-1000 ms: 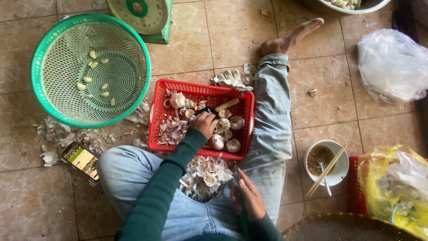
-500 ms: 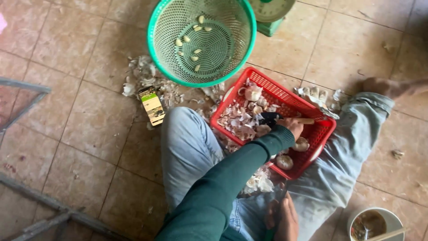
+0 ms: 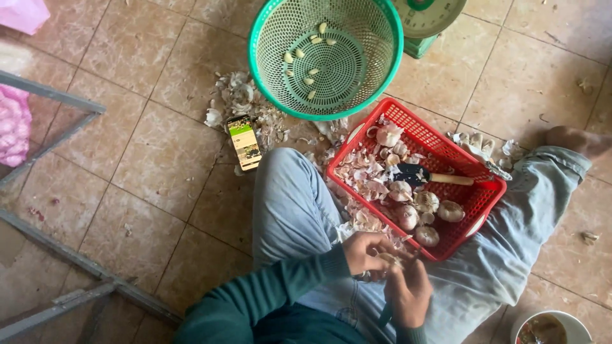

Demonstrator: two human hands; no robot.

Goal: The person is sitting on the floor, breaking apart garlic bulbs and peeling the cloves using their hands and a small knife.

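My left hand (image 3: 364,252) and my right hand (image 3: 409,292) meet over my lap, just in front of the red basket (image 3: 486,199). Between their fingers is a pale piece of garlic (image 3: 387,258), gripped by the left hand. The right hand's fingers press on the garlic too, and a thin dark handle (image 3: 384,316) sticks out below its palm. The basket rests on my legs and holds garlic bulbs (image 3: 426,202), loose skins and a wooden-handled knife (image 3: 435,178). A round green basket (image 3: 268,38) with several peeled cloves (image 3: 308,57) stands further out on the floor.
A phone (image 3: 245,142) with a lit screen lies on the tiles beside a pile of garlic skins (image 3: 237,102). A green scale (image 3: 426,22) stands at the top. Metal frame bars (image 3: 70,258) and pink bags (image 3: 14,124) are at the left, a bowl (image 3: 547,326) at the bottom right.
My left hand has drawn back from the red basket to my lap with garlic in it and joined the right hand. The view has shifted left.
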